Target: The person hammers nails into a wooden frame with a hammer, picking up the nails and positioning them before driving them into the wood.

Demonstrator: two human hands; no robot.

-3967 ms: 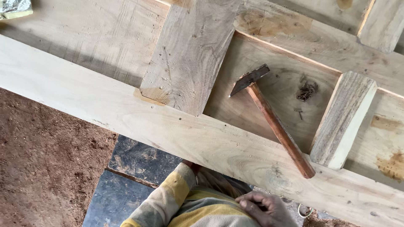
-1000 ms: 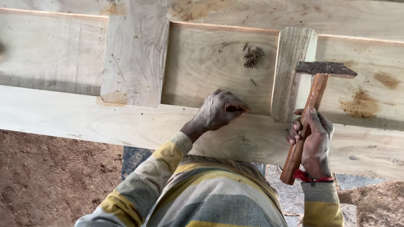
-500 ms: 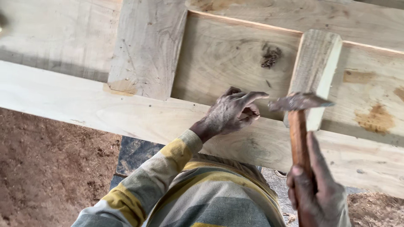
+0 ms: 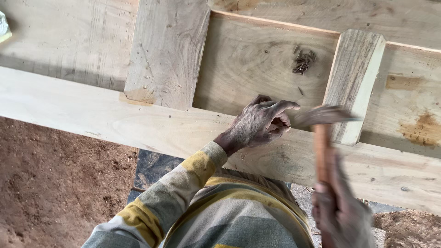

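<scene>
A big pale wooden frame [image 4: 69, 110] of boards lies flat, its long front rail [image 4: 151, 133] running across in front of the person. A short upright batten [image 4: 353, 82] sits on it, near enough to strike. The left hand [image 4: 262, 124] rests on the rail, fingers pinched as if steadying a nail, though none shows. The right hand [image 4: 342, 211], blurred, has its grip wrapped round the handle of a hammer [image 4: 321, 133], head just beside the left fingertips. A small heap of nails [image 4: 304, 62] waits on the panel, within reach.
</scene>
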